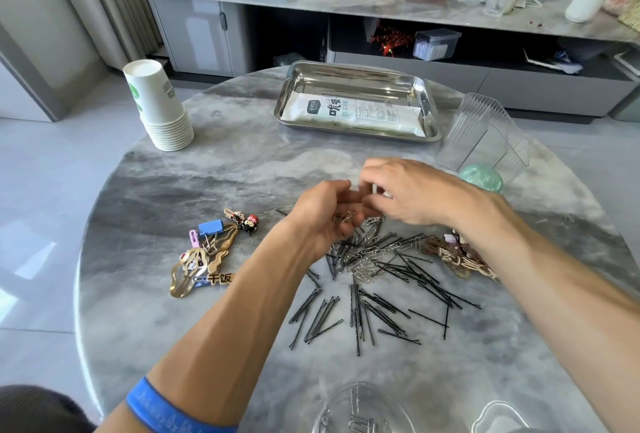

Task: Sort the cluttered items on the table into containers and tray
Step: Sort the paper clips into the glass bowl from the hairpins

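**Gathering paper clips from the pile**

I saw the marble counter [242, 169] bearing the steel tray [427, 114], handy for sorting. My left hand [325, 211] cupped paper clips [344, 217], fingers curled; my right hand [412, 190] pinched another above the bobby pins [381, 308].

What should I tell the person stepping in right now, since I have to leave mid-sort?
Left hand: cupped palm up, fingers curled round a few paper clips.
Right hand: over the left, fingers bent; whether it pinches anything cannot be told.
Mixed pile of paper clips and black bobby pins lies mid-table.
Done: some clips already in the clear container at the near edge; a white packet in the steel tray.
Left: the rest of the clips, all bobby pins, the hair clips and blue binder clip on the left, the brown hair clips on the right.
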A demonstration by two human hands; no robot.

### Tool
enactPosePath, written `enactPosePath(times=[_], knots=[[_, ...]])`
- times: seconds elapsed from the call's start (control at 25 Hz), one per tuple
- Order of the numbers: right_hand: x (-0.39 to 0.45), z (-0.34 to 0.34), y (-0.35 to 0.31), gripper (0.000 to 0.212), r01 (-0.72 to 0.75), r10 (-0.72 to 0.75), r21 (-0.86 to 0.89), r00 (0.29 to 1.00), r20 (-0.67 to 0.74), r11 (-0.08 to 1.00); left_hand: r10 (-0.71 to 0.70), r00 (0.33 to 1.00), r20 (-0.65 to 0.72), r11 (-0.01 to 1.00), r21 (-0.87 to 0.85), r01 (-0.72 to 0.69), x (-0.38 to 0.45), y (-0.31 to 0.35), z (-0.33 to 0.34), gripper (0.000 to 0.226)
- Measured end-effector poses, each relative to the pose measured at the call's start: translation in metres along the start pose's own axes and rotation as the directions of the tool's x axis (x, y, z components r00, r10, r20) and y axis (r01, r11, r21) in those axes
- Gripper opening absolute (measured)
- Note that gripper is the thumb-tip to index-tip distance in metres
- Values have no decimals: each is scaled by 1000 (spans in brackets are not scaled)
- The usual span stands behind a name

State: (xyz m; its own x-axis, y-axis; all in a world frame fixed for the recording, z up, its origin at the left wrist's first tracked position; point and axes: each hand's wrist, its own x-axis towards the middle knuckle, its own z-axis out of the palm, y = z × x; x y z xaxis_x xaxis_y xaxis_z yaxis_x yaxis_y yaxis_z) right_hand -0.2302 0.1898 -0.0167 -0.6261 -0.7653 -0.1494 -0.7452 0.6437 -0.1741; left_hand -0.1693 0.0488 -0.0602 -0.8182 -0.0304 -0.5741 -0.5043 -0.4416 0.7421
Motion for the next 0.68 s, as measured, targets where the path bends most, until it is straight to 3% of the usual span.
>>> enactPosePath(times=[0.08, 0.12, 0.2, 0.28, 0.4, 0.68], knots=[[-6, -2, 10, 10, -121, 127, 46, 973, -193, 992, -4, 999, -41, 997, -74, 1, 5, 2, -6, 31], [-7, 0, 14, 12, -187, 198, 65, 926, -322, 980, -27, 999, -46, 989, -147, 20, 7, 0, -10, 32], [-5, 13, 16, 11, -296, 316, 115, 848, -425, 948, -95, 995, -38, 948, -309, 78, 8, -7, -16, 35], [-2, 34, 15, 6, -307, 339, 147, 880, -332, 940, -129, 990, -55, 916, -388, 98, 7, -11, -19, 36], [-3, 60, 11, 13, -239, 262, 143, 950, -169, 960, -84, 991, -107, 902, -431, 29, 11, -10, -23, 34], [6, 75, 14, 10, -361, 415, 272, 893, -176, 892, -32, 996, -83, 907, -422, -6, 11, -7, -15, 32]])
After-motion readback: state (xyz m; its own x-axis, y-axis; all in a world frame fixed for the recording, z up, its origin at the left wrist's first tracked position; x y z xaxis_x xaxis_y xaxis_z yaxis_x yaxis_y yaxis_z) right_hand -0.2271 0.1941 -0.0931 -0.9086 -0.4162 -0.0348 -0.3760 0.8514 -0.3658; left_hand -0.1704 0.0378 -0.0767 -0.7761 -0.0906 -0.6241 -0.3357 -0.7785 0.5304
